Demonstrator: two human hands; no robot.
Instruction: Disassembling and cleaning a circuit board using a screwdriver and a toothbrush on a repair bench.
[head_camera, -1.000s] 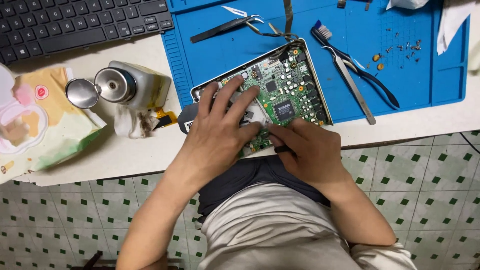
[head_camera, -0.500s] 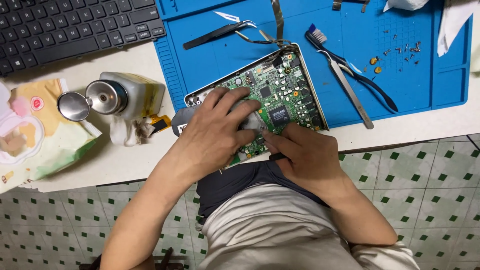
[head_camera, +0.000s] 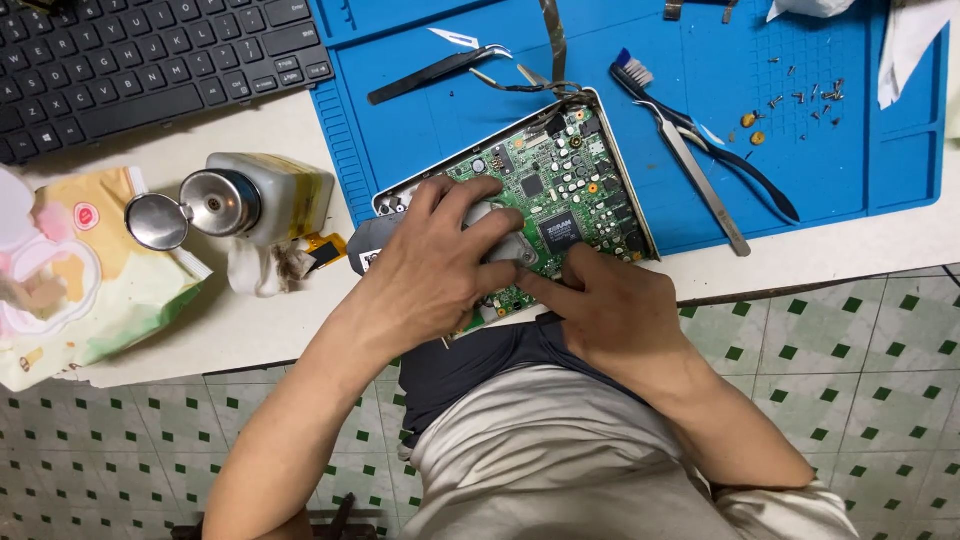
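Green board sits bared in its tray on the blue mat, screws already out; your left hand grips its near edge, right hand pinches beside it, nothing lifted yet.

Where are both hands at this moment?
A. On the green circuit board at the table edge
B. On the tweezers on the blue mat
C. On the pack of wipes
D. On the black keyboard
A: the left hand and the right hand both press on the green circuit board, which lies partly on the blue mat at the table edge.
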